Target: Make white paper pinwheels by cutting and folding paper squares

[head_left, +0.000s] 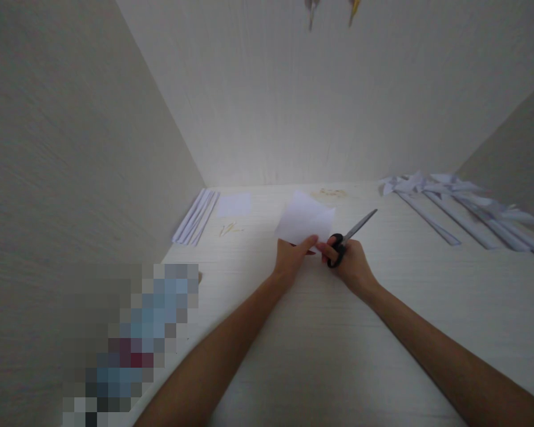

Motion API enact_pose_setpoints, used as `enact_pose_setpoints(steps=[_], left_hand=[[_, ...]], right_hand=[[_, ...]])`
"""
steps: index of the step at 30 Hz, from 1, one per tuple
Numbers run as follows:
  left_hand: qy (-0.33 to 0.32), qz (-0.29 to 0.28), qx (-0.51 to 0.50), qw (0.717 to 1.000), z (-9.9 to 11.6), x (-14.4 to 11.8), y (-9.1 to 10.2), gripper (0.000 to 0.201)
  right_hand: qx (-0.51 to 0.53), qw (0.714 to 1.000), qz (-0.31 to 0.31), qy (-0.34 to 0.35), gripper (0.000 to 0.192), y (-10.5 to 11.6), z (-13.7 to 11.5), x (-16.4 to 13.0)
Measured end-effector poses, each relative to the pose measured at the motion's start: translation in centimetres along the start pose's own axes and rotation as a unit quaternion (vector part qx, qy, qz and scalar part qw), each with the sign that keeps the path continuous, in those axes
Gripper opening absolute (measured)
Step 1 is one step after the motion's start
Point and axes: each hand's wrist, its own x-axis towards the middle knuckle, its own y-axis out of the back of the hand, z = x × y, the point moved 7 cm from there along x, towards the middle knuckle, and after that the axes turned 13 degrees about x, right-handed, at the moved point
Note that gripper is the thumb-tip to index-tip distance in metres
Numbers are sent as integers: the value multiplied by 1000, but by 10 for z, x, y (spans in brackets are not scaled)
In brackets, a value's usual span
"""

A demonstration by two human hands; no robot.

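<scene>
The left hand (293,256) pinches the near edge of a small white paper sheet (305,220), lifted over the pale wooden table (320,344). The right hand (349,264) grips black-handled metal scissors (349,237), blades seemingly closed, just beside the sheet.

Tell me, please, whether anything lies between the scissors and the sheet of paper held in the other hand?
Nothing visible does. The left hand holds the white paper sheet by its near edge, and the scissors in the right hand sit right beside it, blades pointing away.
</scene>
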Motion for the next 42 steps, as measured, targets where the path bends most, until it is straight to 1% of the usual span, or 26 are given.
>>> enact_pose_setpoints(steps=[3,5,7,9,11,13,15,16,19,22,24,27,32,42], left_hand=[[-10,14,2,1000,2,0,2,19],[-12,34,-6,999,3,1,5,22],[-8,60,-15,998,1,3,10,25],[-2,84,-23,996,-2,7,16,27],[7,102,-35,994,-5,11,21,29],[14,115,-57,992,-7,14,25,30],[17,124,-81,989,-8,16,28,31],[17,128,-90,987,-8,17,30,31],[14,138,-111,984,-7,20,34,32],[12,160,-118,980,-6,21,39,31],[13,172,-117,978,-6,21,42,31],[4,173,-113,978,-4,22,44,28],[-2,173,-107,979,-3,22,44,24],[14,195,-134,971,-5,22,47,23]], right_hand=[[10,1000,13,-1,32,1,0,1],[27,999,20,-1,30,3,1,2],[53,999,7,-10,31,4,5,5],[88,995,-33,-37,33,2,11,7],[119,986,-92,-66,34,-3,16,6],[130,978,-143,-76,34,-7,17,5],[111,975,-174,-76,34,-9,17,2],[96,976,-180,-75,34,-10,16,1],[45,981,-179,-57,34,-13,9,-2],[3,981,-189,-44,37,-17,1,-8],[-19,977,-203,-57,38,-20,-1,-13],[-42,971,-220,-85,36,-23,1,-18],[-61,963,-239,-112,36,-25,9,-21],[-73,959,-251,-105,38,-25,8,-21]])
